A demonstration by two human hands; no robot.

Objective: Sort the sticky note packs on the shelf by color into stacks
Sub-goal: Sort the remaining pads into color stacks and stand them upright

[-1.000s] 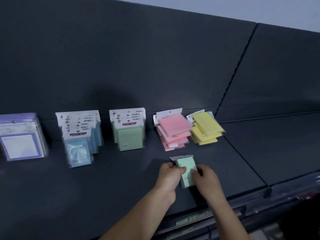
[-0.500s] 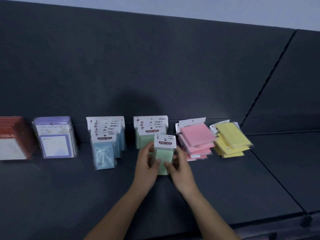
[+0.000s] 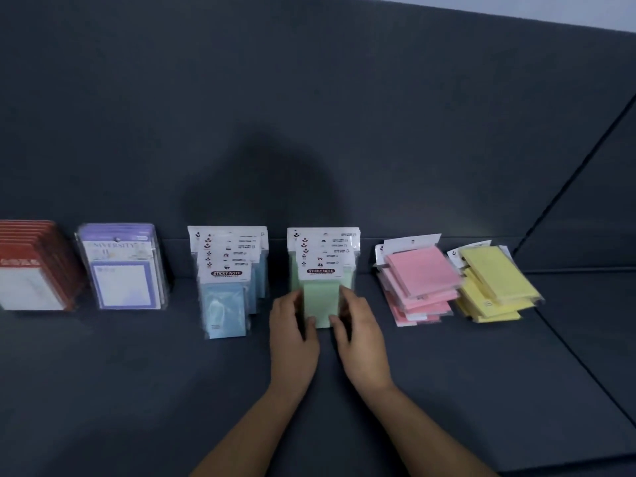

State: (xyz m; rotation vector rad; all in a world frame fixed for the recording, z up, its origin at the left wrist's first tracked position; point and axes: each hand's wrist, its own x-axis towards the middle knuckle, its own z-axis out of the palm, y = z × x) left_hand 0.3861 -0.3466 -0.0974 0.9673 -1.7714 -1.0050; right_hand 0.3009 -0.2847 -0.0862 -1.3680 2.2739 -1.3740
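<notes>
My left hand (image 3: 292,335) and right hand (image 3: 358,335) pinch the green pack (image 3: 321,301) by its sides, standing it against the green stack (image 3: 323,249) at the back edge of the shelf (image 3: 137,390), between the blue stack (image 3: 227,287) and pink stack (image 3: 420,280), so like colors sit together.

Shop stationery display: a dark shelf (image 3: 137,390) and back panel (image 3: 309,98) carry rows of sealed, identical packs with printed hang-tab cards. Green packs (image 3: 323,249) stand just beyond a person's left hand (image 3: 292,342) and right hand (image 3: 361,339). Blue packs (image 3: 227,256), purple packs (image 3: 120,266) and red packs (image 3: 34,256) are to their left, pink packs (image 3: 420,277) and yellow packs (image 3: 495,273) to their right.
</notes>
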